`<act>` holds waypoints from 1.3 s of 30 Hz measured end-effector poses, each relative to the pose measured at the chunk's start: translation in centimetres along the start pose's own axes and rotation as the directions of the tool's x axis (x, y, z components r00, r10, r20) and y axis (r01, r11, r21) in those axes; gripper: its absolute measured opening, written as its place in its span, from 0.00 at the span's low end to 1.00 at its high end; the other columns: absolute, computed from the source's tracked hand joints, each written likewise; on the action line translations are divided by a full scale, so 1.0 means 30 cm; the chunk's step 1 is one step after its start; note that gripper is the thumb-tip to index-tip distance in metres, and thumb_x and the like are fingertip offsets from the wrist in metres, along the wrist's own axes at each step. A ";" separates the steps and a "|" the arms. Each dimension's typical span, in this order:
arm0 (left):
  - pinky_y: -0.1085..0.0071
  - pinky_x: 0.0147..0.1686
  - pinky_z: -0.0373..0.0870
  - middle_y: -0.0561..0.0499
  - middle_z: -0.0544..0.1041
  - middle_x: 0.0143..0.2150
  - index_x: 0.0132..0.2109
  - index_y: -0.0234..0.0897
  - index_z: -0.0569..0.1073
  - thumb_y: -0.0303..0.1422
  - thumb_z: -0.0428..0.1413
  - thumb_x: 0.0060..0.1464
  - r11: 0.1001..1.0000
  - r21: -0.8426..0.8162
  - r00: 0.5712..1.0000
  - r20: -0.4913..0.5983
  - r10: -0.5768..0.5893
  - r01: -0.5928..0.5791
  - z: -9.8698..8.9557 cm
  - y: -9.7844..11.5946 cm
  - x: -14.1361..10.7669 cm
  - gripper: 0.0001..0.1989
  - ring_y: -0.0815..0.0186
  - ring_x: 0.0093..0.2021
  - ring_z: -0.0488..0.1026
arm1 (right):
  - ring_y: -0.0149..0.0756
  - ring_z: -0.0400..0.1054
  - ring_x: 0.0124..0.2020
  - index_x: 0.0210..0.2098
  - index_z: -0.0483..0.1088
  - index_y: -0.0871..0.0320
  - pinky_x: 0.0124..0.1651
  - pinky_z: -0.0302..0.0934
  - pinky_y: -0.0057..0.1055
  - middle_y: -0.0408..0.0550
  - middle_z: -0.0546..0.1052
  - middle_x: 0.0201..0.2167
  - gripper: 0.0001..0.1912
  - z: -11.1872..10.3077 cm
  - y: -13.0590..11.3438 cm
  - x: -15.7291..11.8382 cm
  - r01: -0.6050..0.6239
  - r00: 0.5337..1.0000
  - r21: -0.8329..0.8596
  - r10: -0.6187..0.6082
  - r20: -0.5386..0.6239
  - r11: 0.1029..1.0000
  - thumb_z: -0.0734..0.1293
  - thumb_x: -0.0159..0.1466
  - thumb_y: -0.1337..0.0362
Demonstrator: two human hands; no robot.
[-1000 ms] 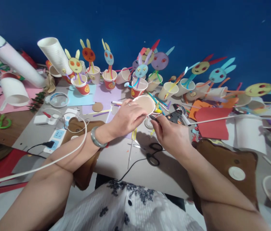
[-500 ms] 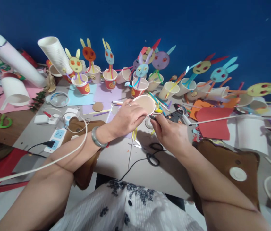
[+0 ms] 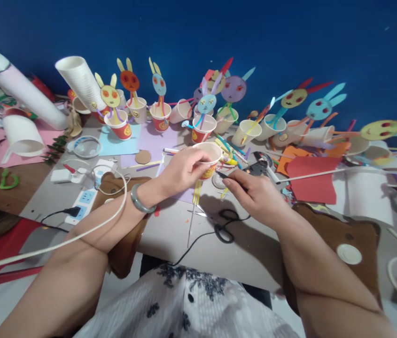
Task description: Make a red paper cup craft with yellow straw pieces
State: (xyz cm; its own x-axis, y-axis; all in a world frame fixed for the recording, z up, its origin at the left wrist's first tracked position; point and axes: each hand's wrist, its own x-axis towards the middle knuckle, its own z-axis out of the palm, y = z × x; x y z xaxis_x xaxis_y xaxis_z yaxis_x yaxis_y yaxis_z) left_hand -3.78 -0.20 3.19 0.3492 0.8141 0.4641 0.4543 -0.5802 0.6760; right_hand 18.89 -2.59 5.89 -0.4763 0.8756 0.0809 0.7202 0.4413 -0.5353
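My left hand (image 3: 186, 170), with a bangle on its wrist, grips a red-and-white paper cup (image 3: 208, 172) by its side, the mouth tilted slightly toward me. Just right of the cup my right hand (image 3: 251, 190) is closed round a dark, thin pointed tool (image 3: 221, 175), its tip pointing at the cup with a small gap. What kind of tool it is cannot be made out. Below the hands lie scissors with black handles (image 3: 225, 232) and yellow strips (image 3: 197, 193). Behind the cup stands another red cup (image 3: 203, 130) with a blue rabbit face.
Several cups with paper rabbit faces line the blue wall. A stack of white cups (image 3: 78, 77) leans at the left, near a power strip (image 3: 82, 203) and a white cable. Red paper (image 3: 313, 180) and a brown cushion (image 3: 335, 244) lie at the right. A person's arm shows far left.
The cup in my left hand has turned more upright, so its red printed side shows. My right hand has moved slightly right and down, away from the cup, and the tool's dark tip shows more.
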 end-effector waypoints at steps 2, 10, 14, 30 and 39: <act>0.69 0.41 0.71 0.46 0.82 0.39 0.40 0.34 0.77 0.41 0.56 0.65 0.987 -0.153 0.998 -0.010 -0.058 0.056 -0.001 -0.001 0.002 0.14 0.66 0.39 0.77 | 0.31 0.56 0.19 0.29 0.64 0.54 0.29 0.48 0.31 0.39 0.63 0.16 0.19 0.000 -0.001 -0.007 0.018 1.000 -0.041 -0.019 -0.018 0.999 0.58 0.72 0.51; 0.68 0.47 0.76 0.43 0.84 0.48 0.47 0.33 0.80 0.40 0.61 0.62 0.831 -0.511 0.975 0.119 -0.188 0.222 0.002 -0.011 0.010 0.14 0.64 0.46 0.80 | 0.35 0.64 0.21 0.37 0.72 0.56 0.28 0.48 0.31 0.45 0.73 0.22 0.21 0.017 0.018 -0.019 0.062 0.991 -0.280 -0.093 -0.100 0.958 0.55 0.74 0.50; 0.68 0.47 0.76 0.44 0.83 0.45 0.44 0.32 0.80 0.38 0.62 0.60 0.771 -0.569 0.958 0.195 -0.210 0.285 0.000 -0.010 0.014 0.12 0.66 0.43 0.79 | 0.35 0.66 0.21 0.39 0.73 0.58 0.28 0.48 0.31 0.47 0.76 0.23 0.23 0.016 0.021 -0.022 0.080 0.988 -0.335 -0.119 -0.096 0.939 0.54 0.74 0.50; 0.70 0.42 0.72 0.45 0.82 0.42 0.43 0.32 0.78 0.45 0.61 0.61 0.829 -0.478 0.945 0.276 -0.173 0.291 -0.003 -0.010 0.011 0.17 0.65 0.42 0.77 | 0.35 0.62 0.19 0.37 0.74 0.59 0.27 0.41 0.31 0.46 0.72 0.18 0.26 0.020 0.006 -0.032 0.080 0.985 -0.460 -0.139 -0.097 0.884 0.53 0.74 0.49; 0.71 0.39 0.71 0.47 0.82 0.38 0.39 0.34 0.78 0.40 0.60 0.61 0.916 -0.375 0.987 0.128 -0.101 0.142 0.006 0.003 0.006 0.12 0.66 0.39 0.77 | 0.33 0.64 0.20 0.41 0.73 0.58 0.26 0.51 0.30 0.44 0.73 0.21 0.19 -0.005 0.001 -0.042 0.061 0.955 -0.258 -0.132 -0.267 0.964 0.59 0.72 0.50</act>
State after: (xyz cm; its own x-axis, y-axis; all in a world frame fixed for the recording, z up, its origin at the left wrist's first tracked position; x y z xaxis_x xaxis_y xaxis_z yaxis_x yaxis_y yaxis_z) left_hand -3.54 -0.11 3.24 0.4038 0.8583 0.3167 0.1580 -0.4064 0.8999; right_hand 19.59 -3.66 5.90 -0.4154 0.8300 0.3723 0.7953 0.5300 -0.2942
